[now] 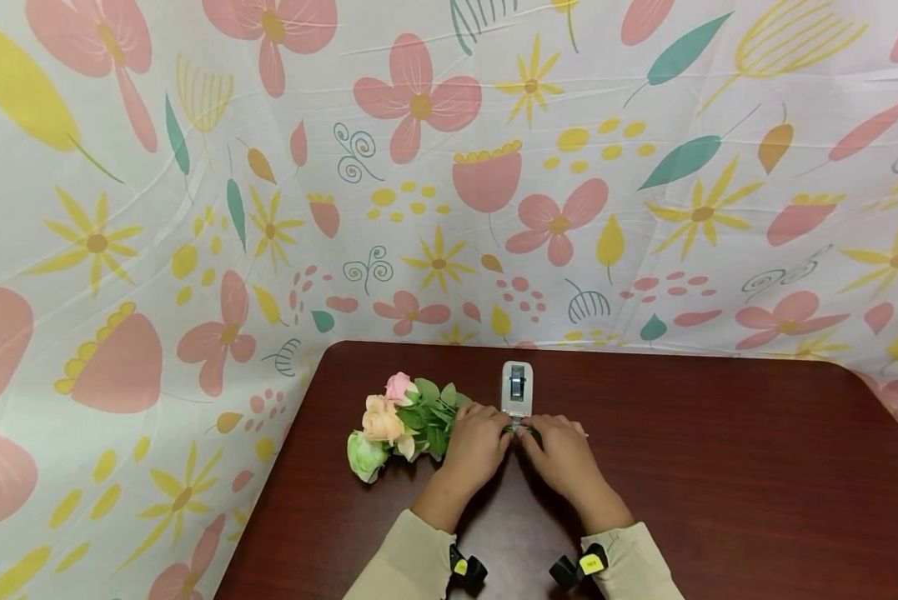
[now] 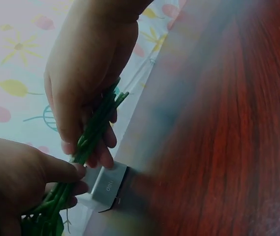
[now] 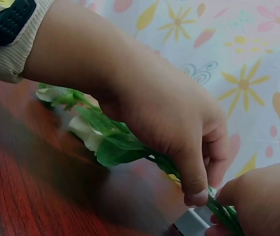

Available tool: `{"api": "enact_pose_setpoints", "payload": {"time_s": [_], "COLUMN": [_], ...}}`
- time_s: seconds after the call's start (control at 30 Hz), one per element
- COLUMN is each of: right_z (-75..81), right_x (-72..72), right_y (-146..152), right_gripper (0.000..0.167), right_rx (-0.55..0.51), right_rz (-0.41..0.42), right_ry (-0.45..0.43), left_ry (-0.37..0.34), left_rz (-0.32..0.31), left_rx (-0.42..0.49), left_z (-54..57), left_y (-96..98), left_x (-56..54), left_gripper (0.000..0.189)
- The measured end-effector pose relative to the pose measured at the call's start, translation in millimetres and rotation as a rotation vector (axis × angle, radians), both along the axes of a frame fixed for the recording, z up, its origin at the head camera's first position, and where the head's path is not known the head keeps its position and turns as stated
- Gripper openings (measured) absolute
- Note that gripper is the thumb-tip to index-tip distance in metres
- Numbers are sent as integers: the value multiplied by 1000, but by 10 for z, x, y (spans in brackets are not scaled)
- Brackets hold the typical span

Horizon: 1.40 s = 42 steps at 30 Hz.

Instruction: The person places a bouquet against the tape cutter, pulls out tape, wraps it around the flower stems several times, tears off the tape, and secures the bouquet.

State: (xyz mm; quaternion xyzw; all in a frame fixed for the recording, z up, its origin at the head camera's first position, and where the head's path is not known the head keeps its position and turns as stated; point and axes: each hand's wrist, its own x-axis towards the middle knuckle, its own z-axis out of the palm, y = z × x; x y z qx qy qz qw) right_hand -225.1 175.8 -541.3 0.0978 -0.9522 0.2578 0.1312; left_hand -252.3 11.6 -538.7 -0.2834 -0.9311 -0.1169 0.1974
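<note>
A bouquet of artificial roses [image 1: 381, 419], in pink, peach and pale green, lies with its blooms toward the left of the table. My left hand [image 1: 474, 442] grips the green stems just below the leaves [image 1: 437, 417]. Close beside it, my right hand [image 1: 561, 454] pinches the same stems [image 2: 98, 123] nearer their cut ends, and the thumbs almost meet. A small shiny patch shows on the stems between the hands in the right wrist view; its kind is unclear. Just beyond the fingers stands a white tape dispenser [image 1: 518, 387].
The dark reddish-brown table [image 1: 719, 467] extends to the right and toward me. A white cloth with a flower print [image 1: 418, 208] hangs behind the table and along its left side. Black straps with yellow labels [image 1: 591, 562] sit on both wrists.
</note>
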Motion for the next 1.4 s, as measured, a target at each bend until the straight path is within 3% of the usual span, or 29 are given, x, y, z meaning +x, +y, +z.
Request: {"api": "enact_pose_setpoints", "payload": {"time_s": [0.53,0.9,1.2,1.4], "right_z": [-23,-96,-86,-113], "right_x": [-30,-44,-72,-84], "right_y": [4,18,50,76], "right_gripper": [13,13,14,17], "right_rx": [-99,-94,-102,-114], "right_rz": [12,40,11,24], "right_ry": [8,164,46,27], "left_ry": [-27,-42,1,29], "left_rz": [46,43,29,27], "left_rx": [-19,-46,-18,6], "left_z": [-18,-15,-64,-88], "left_y": [31,9,3,18], "left_x": [-9,-29,-62,-64], "left_gripper": [14,16,11,12]}}
